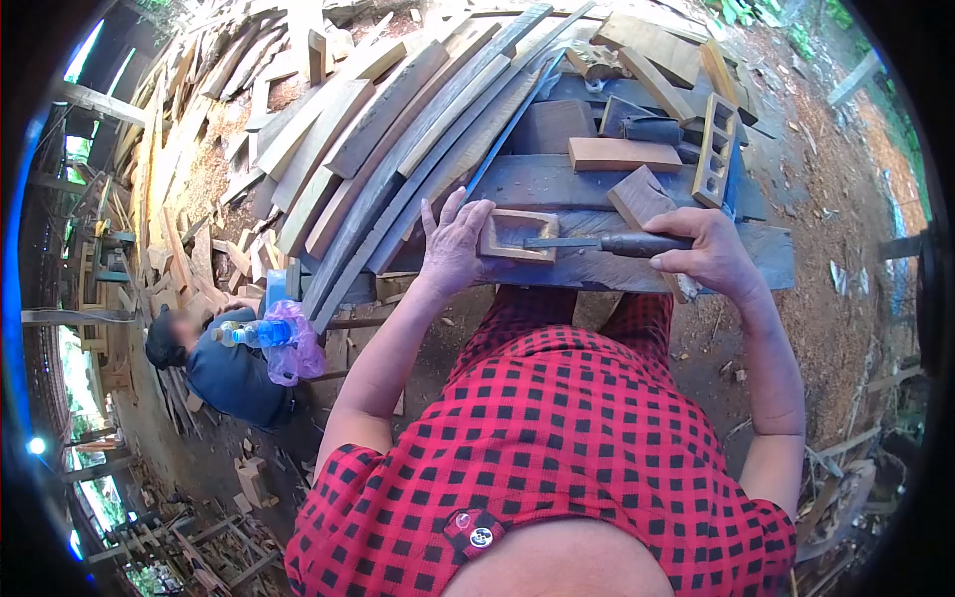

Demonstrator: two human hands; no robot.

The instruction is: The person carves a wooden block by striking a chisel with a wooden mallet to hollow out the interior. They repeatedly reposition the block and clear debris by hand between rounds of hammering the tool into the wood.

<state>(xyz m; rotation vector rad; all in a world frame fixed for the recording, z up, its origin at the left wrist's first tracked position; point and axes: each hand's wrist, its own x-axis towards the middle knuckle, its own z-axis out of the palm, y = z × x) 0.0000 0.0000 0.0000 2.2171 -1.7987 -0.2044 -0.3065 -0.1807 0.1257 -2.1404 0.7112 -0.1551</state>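
Observation:
A small rectangular wooden frame [505,216] with a hollow middle lies at the front of the workbench. My left hand [455,246] grips its left end, some fingers raised and apart. In my right hand [704,251] is a chisel [637,244], held by its dark handle and pointing left. The blade lies nearly flat across the frame's right side, and its tip reaches over the hollow. Just behind the handle, a short wood piece [640,196] rests on the bench, partly behind my right hand.
Long planks [398,149] are stacked at the bench's left. A slotted wooden piece [714,149], a reddish block [622,154] and other offcuts occupy the bench [761,261]. Another person [239,368] sits low at left, near bottles [264,333] and a purple plastic bag [288,348].

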